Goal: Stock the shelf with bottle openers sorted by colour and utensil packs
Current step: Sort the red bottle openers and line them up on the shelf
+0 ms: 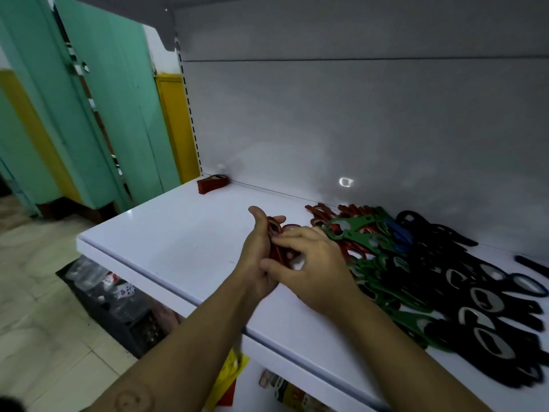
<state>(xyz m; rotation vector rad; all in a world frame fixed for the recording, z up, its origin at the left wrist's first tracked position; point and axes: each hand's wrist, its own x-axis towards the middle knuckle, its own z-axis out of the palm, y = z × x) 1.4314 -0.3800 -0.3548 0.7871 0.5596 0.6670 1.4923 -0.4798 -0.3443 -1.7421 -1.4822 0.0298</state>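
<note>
My left hand (258, 257) grips a small stack of red bottle openers (274, 233) upright above the white shelf (166, 233). My right hand (309, 263) rests against that stack from the right, fingers pinching its edge. To the right lies a mixed heap: red openers (350, 212) at the back, green openers (365, 233) in the middle, a blue one (401, 233), and several black openers (490, 307) spreading to the front right. A neat red stack (212, 183) lies at the shelf's back left corner.
The grey back panel (356, 114) closes the shelf behind. A dark crate (118, 304) with packaged goods stands on the tiled floor below left. Packs (285, 391) and a yellow tag (228, 373) show on the lower shelf. Green and yellow walls stand left.
</note>
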